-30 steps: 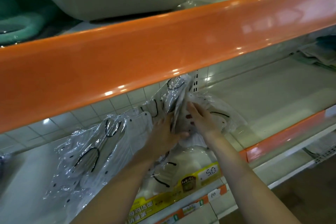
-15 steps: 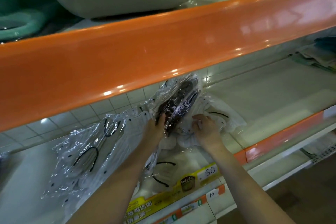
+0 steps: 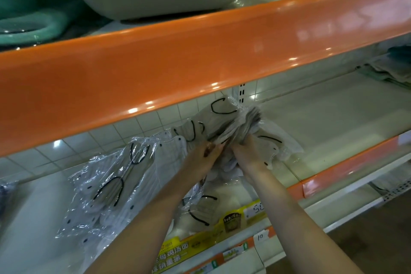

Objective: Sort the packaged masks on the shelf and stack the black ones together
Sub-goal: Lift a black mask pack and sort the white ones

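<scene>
The left hand (image 3: 205, 153) and right hand (image 3: 245, 153) sit side by side, both gripping a bundle of packs (image 3: 235, 127), fingers curled into the clear wrap, the bundle raised off the shelf (image 3: 333, 118) and tilted up toward the back wall. The packs in the bundle look pale with black ear loops; whether any black mask is inside I cannot tell. Left of the hands a loose pile of wrapped white masks (image 3: 111, 184) lies flat on the shelf. Below the wrists another pack (image 3: 204, 209) rests at the front edge, above a yellow label (image 3: 200, 249). An orange rail (image 3: 200, 60) crosses overhead.
</scene>
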{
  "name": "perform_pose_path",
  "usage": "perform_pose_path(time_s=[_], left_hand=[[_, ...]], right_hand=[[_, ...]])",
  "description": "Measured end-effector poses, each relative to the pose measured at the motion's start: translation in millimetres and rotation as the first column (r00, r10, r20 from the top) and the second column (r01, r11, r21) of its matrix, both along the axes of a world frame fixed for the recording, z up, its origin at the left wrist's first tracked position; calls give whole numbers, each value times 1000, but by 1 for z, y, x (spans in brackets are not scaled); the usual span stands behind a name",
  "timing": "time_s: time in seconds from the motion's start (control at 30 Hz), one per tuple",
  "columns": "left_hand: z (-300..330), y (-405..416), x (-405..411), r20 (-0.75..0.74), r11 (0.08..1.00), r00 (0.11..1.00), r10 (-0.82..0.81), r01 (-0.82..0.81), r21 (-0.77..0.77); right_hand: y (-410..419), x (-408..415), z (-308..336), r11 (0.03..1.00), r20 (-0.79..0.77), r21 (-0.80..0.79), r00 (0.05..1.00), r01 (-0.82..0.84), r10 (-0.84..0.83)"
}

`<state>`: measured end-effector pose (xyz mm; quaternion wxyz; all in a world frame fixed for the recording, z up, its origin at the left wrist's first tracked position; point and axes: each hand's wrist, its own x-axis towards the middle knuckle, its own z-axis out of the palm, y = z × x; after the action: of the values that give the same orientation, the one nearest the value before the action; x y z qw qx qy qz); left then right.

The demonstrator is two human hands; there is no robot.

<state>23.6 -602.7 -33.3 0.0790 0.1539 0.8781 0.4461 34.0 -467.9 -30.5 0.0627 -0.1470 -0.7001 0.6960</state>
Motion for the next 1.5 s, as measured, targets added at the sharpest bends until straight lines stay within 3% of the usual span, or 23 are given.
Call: perform_pose_path(time_s=[0.23,0.37,0.43,0.57,0.67,0.73,0.87,1.0,1.1,1.23,1.33,1.5], left_hand=[[2,0,7,-5,997,997,72,-72,-6],[6,0,13,12,995,997,77,-77,66],[9,-2,18,20,983,998,55,-58,176],[16,-7,28,-122,938,992,26,18,346],[30,-10,31,-221,898,972,75,31,439],[39,-15,33,-197,877,968,156,-44,478],[48,-33,39,-74,800,937,341,-247,546],[63,-55,54,161,538,934,318,-318,781],[55,-83,59,305,445,888,344,-441,779],[23,-125,71,472,325,734,488,-655,683],[3,-153,84,513,282,644,567,-737,614],[-12,-187,100,506,253,554,661,-800,544]], right_hand=[[6,15,-17,983,-23,-144,993,110,-114],[9,21,-8,970,-69,-218,989,111,-128],[5,21,1,978,-131,-181,983,108,-132],[-7,21,24,997,-229,-14,970,74,-75],[-18,24,38,996,-286,82,958,22,2],[-29,29,49,976,-327,216,943,12,61],[-52,32,58,796,-441,602,859,67,262],[-76,27,41,603,-440,794,761,80,478],[-95,29,17,494,-314,869,737,-31,598],[-118,44,-12,362,-121,914,731,-181,671],[-136,53,-25,235,54,924,711,-302,701],[-158,57,-33,124,190,924,715,-361,673]])
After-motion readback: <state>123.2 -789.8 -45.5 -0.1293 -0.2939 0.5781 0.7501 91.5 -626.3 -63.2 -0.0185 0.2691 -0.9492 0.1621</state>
